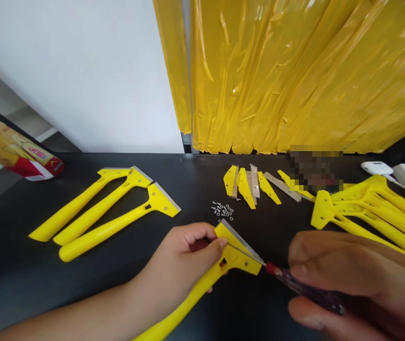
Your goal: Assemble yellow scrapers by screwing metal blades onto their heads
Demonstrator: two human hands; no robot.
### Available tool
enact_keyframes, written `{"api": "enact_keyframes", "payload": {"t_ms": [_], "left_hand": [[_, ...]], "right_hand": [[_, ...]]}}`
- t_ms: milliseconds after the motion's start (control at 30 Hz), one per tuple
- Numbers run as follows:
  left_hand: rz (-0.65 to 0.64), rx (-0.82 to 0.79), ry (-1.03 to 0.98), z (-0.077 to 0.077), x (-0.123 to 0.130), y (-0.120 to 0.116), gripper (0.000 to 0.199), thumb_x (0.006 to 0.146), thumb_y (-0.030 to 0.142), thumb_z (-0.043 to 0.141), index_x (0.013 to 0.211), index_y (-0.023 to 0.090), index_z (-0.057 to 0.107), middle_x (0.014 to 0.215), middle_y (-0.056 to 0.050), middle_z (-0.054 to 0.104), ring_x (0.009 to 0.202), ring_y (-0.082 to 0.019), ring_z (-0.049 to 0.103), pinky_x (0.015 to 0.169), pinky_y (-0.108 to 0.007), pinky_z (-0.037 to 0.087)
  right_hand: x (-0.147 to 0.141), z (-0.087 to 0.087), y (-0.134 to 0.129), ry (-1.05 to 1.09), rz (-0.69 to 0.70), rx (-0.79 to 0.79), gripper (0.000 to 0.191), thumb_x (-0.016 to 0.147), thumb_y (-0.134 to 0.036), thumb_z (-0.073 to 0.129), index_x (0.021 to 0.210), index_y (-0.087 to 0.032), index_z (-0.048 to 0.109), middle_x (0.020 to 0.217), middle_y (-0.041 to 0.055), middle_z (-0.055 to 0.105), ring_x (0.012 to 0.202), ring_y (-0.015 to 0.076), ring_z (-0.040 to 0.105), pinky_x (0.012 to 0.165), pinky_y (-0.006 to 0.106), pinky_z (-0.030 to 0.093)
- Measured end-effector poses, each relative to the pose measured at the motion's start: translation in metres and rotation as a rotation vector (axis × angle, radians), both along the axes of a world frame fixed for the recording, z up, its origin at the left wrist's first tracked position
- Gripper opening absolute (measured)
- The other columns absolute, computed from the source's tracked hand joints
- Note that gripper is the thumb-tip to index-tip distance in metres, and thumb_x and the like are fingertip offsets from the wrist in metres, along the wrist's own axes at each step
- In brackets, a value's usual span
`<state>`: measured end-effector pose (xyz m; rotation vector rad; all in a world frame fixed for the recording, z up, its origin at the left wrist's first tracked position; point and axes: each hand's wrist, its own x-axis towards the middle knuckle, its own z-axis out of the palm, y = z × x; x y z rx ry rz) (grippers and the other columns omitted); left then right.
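Note:
My left hand [191,258] grips the head of a yellow scraper [236,255], its thumb and fingers closed near one end of the metal blade. The scraper's handle slants down toward the bottom edge, partly under the hand. In my right hand [351,284] is a screwdriver [305,289] with a dark translucent handle and a red collar. Its thin shaft lies across the scraper head, and the tip reaches beside my left thumb. A screw shows in the head near the shaft. Just beyond the scraper lie small screws and nuts [223,210].
Three yellow scrapers with blades [117,213] lie at left on the black table [117,293]. Yellow plates [245,188] and loose blades [282,185] are at the back centre. More yellow handles [383,208] are piled at right, near a white case [376,167]. A red-yellow package [17,149] stands far left.

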<state>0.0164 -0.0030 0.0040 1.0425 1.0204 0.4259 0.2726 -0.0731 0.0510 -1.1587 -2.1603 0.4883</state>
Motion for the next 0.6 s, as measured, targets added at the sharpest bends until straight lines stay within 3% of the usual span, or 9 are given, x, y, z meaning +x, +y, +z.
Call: {"api": "enact_keyframes", "payload": {"t_ms": [100, 233, 467, 600], "left_hand": [[0.002, 0.008, -0.007, -0.0006, -0.0001, 0.0001, 0.032, 0.094, 0.048, 0.072, 0.088, 0.017, 0.072, 0.076, -0.003, 0.074, 0.063, -0.015, 0.063, 0.053, -0.024, 0.053], [0.004, 0.006, -0.017, -0.0011, -0.0007, 0.0006, 0.032, 0.094, 0.048, 0.072, 0.086, 0.017, 0.071, 0.074, -0.002, 0.071, 0.061, -0.015, 0.061, 0.053, -0.025, 0.053], [0.005, -0.010, -0.001, -0.0006, -0.0008, 0.0006, 0.034, 0.093, 0.051, 0.072, 0.088, 0.017, 0.071, 0.076, -0.004, 0.074, 0.063, -0.016, 0.063, 0.053, -0.025, 0.053], [0.007, -0.003, -0.003, -0.0002, -0.0010, -0.0005, 0.033, 0.094, 0.050, 0.071, 0.086, 0.018, 0.070, 0.074, -0.001, 0.071, 0.061, -0.015, 0.062, 0.054, -0.025, 0.053]], "right_hand": [[-0.0009, 0.0016, 0.0028, 0.071, 0.052, -0.067, 0.024, 0.093, -0.029, 0.079, 0.113, -0.031, 0.066, 0.093, 0.0012, 0.078, 0.074, 0.0186, 0.075, 0.061, 0.022, 0.061], [-0.0011, 0.0049, 0.0083, 0.215, 0.152, -0.249, 0.027, 0.100, -0.036, 0.072, 0.126, -0.031, 0.069, 0.093, 0.0022, 0.079, 0.078, 0.0204, 0.077, 0.071, 0.028, 0.064], [-0.0033, -0.0027, 0.0049, 0.177, 0.103, -0.171, 0.020, 0.091, -0.017, 0.077, 0.106, -0.028, 0.071, 0.081, -0.0010, 0.072, 0.062, 0.0145, 0.066, 0.059, 0.023, 0.056], [-0.0032, -0.0005, 0.0094, 0.309, 0.155, -0.267, 0.026, 0.099, -0.028, 0.072, 0.125, -0.032, 0.070, 0.085, -0.0016, 0.076, 0.066, 0.0148, 0.071, 0.061, 0.023, 0.058]]}}
